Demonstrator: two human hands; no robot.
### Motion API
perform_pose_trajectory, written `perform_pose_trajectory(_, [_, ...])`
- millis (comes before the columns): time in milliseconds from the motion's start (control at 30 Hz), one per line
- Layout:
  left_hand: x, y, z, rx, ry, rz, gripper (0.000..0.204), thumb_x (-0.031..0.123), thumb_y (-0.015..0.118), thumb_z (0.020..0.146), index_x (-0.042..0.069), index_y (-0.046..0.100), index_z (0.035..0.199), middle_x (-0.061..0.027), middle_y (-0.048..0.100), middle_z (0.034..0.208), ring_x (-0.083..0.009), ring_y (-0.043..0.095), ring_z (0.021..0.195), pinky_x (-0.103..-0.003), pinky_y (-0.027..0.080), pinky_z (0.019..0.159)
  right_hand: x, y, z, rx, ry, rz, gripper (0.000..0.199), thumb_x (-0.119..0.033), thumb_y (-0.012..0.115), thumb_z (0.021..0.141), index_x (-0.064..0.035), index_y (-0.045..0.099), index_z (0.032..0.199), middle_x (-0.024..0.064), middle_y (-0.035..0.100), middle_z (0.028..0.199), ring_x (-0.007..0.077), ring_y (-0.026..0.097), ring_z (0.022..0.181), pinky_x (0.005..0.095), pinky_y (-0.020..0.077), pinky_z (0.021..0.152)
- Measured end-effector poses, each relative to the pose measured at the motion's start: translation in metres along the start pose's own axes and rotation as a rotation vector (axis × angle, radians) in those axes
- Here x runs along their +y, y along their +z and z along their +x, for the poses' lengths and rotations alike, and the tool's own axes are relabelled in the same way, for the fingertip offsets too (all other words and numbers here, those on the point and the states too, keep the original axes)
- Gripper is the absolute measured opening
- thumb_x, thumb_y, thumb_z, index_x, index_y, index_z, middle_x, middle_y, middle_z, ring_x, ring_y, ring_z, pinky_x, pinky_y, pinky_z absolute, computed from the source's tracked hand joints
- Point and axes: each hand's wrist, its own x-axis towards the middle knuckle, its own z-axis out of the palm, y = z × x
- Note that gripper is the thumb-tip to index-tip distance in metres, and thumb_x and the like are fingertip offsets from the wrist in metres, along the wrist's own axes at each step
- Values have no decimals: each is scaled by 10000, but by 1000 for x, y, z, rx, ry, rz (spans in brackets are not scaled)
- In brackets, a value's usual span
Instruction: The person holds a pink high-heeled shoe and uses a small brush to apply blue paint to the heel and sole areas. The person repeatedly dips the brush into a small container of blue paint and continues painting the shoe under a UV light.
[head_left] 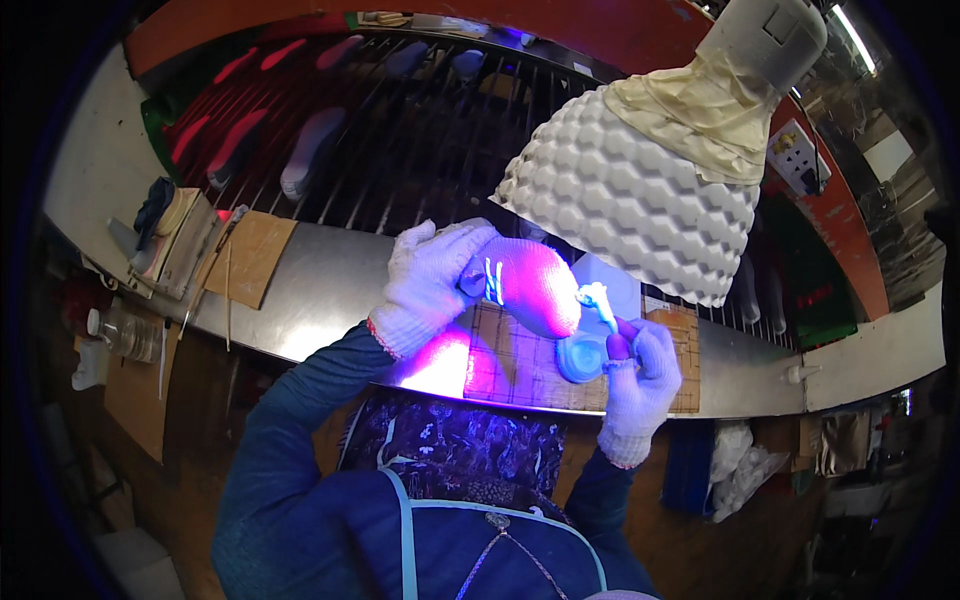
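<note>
My left hand, in a white knit glove, grips a rounded shoe-like piece with white stripes at its side. It is held up over the metal table edge and glows pink and violet under the lamp. My gloved right hand, its thumb and fingertip bare, pinches a small brush with a whitish, clumped head. That brush head is close to the right end of the piece; I cannot tell whether they touch. Directly beside my right fingers is a round blue dish.
A lamp shade of white egg-tray card hangs close above my right hand. Behind the metal ledge, soles lie on a rack of dark bars. Cardboard with thin sticks is at left, near a clear bottle; a blue bin stands lower right.
</note>
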Motion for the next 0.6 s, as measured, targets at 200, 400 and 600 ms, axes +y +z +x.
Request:
perform_pose_trajectory(200, [9,-9,2,-222,-194,-198,595,253,875,605,156,660,1151,-21,723,965,-202,683,927,-385,482,898,8,10,-2,22,30,131,127,6,720,872,62,705,985,62,603,1006,96,573,807,209,473,599])
perform_pose_trajectory(400, [18,-13,-1,-385,-369,-522,782,238,990,474,93,685,1180,-38,753,951,-139,704,838,-308,572,823,10,8,12,9,-114,52,133,-4,729,854,52,707,973,77,618,1003,125,588,859,224,485,648])
perform_pose_trajectory(600, [16,-13,1,-559,-389,-713,807,226,1009,475,16,668,1176,-68,743,1049,-148,688,936,-303,555,881,5,5,20,49,-86,65,144,-28,767,784,46,696,885,84,596,858,204,585,793,311,460,711])
